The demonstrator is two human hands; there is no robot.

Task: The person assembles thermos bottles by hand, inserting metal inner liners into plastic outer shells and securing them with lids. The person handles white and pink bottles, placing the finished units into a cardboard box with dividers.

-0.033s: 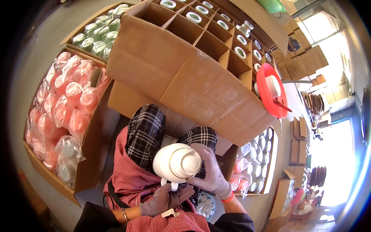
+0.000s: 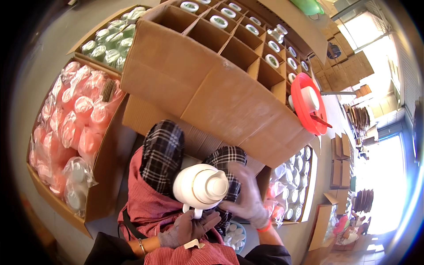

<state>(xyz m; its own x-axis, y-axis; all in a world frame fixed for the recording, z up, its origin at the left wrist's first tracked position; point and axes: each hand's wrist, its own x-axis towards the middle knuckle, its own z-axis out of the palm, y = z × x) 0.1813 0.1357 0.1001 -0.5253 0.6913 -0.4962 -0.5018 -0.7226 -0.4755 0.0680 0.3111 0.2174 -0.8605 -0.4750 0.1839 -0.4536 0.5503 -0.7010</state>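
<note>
Left hand (image 2: 187, 229) grips the white thermos jug's (image 2: 201, 187) handle while the right hand (image 2: 247, 198) clasps its side; fitting the top looks underway.

The white jug (image 2: 201, 187) looks like glossy, smooth plastic with a shiny lid. Both hands wear thin grey cloth gloves, matt on the left hand (image 2: 187, 229) and the right hand (image 2: 247, 198). The big divided box (image 2: 212, 84) at far centre is rough, matt brown cardboard. Left, pink pieces (image 2: 70, 128) lie in crinkly, glossy clear plastic bags. The red basin (image 2: 304, 104) on the right is shiny plastic.
</note>
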